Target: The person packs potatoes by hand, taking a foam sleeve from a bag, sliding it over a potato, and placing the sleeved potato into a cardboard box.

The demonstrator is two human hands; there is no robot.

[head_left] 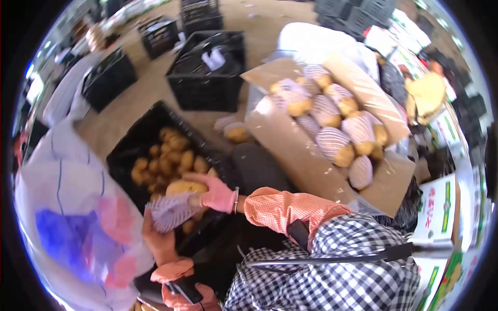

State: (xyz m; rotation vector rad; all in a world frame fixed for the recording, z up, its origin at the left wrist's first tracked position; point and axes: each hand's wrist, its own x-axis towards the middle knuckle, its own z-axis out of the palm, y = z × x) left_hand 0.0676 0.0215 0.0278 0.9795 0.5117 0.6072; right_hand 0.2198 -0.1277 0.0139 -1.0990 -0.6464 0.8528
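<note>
Over a black crate [124, 150] of potatoes [168, 155], my right hand [218, 196], in a pink glove, grips a large yellow potato [184, 187]. My left hand [160, 241] holds a white foam net sleeve [168, 211] against the potato's lower end. Part of that potato is hidden by the net and my fingers. To the right, an open cardboard box [290, 150] holds several potatoes in foam nets [332, 142].
Black crates [207, 93] stand beyond the potato crate. One netted potato [236, 132] lies between crate and box. A white sack [57, 171] with coloured plastic is at the left; printed cartons [436, 207] are at the right.
</note>
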